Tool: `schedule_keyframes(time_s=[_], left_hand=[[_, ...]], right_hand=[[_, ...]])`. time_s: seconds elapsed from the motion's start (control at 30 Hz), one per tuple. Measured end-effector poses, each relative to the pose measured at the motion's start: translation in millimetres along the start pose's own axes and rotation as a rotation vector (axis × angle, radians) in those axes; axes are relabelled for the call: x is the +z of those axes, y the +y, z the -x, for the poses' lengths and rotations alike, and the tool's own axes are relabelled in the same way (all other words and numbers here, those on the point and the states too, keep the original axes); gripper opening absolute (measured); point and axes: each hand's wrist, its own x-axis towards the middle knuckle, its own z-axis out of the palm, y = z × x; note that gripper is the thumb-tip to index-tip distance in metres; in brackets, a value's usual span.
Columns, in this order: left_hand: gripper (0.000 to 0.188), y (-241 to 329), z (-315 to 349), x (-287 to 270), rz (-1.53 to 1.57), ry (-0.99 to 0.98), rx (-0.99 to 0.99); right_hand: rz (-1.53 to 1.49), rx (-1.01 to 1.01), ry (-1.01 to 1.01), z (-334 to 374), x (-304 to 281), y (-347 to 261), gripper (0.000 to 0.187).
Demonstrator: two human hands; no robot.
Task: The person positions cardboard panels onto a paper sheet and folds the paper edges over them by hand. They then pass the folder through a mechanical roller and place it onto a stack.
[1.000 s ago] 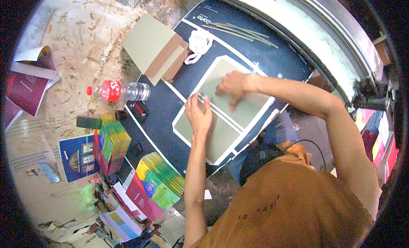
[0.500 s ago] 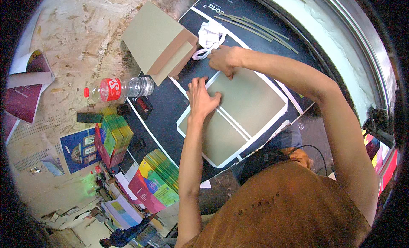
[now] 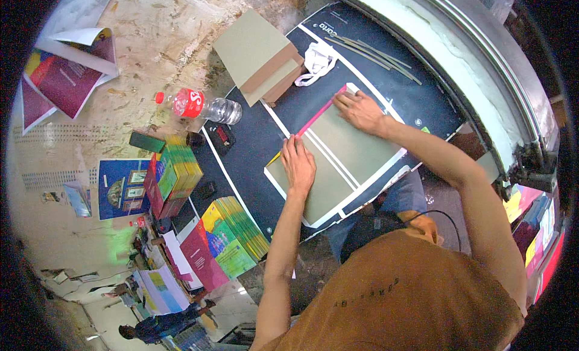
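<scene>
Two grey boards, a larger right one point(image 3: 368, 143) and a left one point(image 3: 319, 191), lie on a white-edged cover sheet point(image 3: 338, 216), with a narrow strip point(image 3: 332, 159) between them. Along their far edge a magenta flap point(image 3: 324, 114) is folded over onto the boards. My left hand point(image 3: 300, 165) lies on the fold near the left board, fingers stretched out together. My right hand point(image 3: 362, 113) presses flat near the flap's far right end, by a white corner. Both hands hold nothing. A crumpled white cloth point(image 3: 318, 62) sits beyond the flap.
A stack of grey-brown boards point(image 3: 256, 52) stands at the far left of the black work surface. Thin grey strips point(image 3: 380, 54) lie at the far right. Leftward are a plastic bottle point(image 3: 202, 106), a dark phone point(image 3: 146, 141) and stacked booklets point(image 3: 232, 236). Another person point(image 3: 160, 328) is at lower left.
The far edge of the cover sheet is now folded over, showing magenta. My right hand has moved away from the cloth onto the flap, and my left hand now lies flatter.
</scene>
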Motion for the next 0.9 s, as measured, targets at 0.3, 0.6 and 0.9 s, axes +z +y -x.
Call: schedule_keyframes(time_s=[0.3,0.6,0.9], left_hand=[[0.053,-25,37,-26,0.018,0.018,-0.170],[0.047,-27,48,-33,-0.027,-0.014,-0.226],[0.070,5,-17,-44,-0.027,-0.227,-0.351]], right_hand=[[0.040,0.074,-0.076,-16,10,-41,0.085],[-0.087,-0.084,-0.092,-13,19,-113,0.089],[-0.016,0.240,-0.025,8,1,-8,0.079]])
